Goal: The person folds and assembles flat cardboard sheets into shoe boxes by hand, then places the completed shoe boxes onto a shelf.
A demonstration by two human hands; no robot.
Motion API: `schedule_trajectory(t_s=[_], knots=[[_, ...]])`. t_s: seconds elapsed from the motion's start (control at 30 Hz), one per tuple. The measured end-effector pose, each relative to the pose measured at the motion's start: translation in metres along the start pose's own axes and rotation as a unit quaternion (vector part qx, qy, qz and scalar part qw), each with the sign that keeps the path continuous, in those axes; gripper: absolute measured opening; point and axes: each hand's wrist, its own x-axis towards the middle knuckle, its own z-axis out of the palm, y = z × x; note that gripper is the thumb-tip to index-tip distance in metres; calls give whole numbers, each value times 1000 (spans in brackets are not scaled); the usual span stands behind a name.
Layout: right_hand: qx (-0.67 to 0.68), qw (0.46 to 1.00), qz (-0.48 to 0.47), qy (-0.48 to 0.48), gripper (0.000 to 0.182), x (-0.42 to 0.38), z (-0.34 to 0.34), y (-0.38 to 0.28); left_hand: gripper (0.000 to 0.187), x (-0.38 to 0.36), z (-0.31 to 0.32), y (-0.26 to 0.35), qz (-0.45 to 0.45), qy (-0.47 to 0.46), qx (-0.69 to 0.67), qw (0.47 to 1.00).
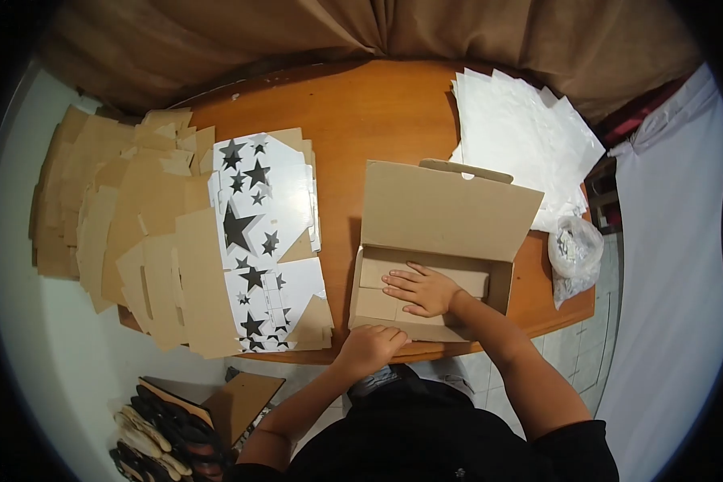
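Note:
An open cardboard box [450, 210] stands near the front edge of the wooden table, its lid raised toward the back. Inside it, my right hand [422, 291] lies flat with fingers spread on the brown cardboard at the bottom [375, 304]. At the box's front left corner, my left hand [372, 347] is closed, its fingers curled at the front wall; part of that wall is hidden behind the hand.
Flattened brown cardboard pieces [157, 197] are piled at the left. Beside them lie white sheets with black stars [285, 209]. White sheets or bags [522, 136] are stacked at the back right, above a clear plastic bag [576, 253]. Footwear [173, 426] sits at the lower left.

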Motion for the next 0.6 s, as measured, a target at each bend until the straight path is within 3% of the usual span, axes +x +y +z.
schedule_trajectory(t_s=[0.1, 0.23, 0.4, 0.47, 0.57, 0.6], knots=[[34, 999, -7, 11, 54, -2, -1, 1, 18, 7, 6, -9, -3, 9, -17, 1000], [72, 997, 1, -10, 53, -32, -6, 16, 16, 9, 3, -14, -23, -56, -16, 998], [29, 999, 13, 6, 52, -38, -3, 16, 13, 12, 9, -21, -10, -82, -14, 996], [18, 1000, 3, 22, 52, -35, -7, 16, 16, 13, 10, -20, 35, -20, 6, 999], [28, 997, 48, 63, 43, -25, -19, 8, 27, 11, -1, -19, 79, 8, 50, 996], [75, 989, 121, 34, 38, -26, -36, -3, 31, 7, -7, -16, 89, 4, 63, 994]])
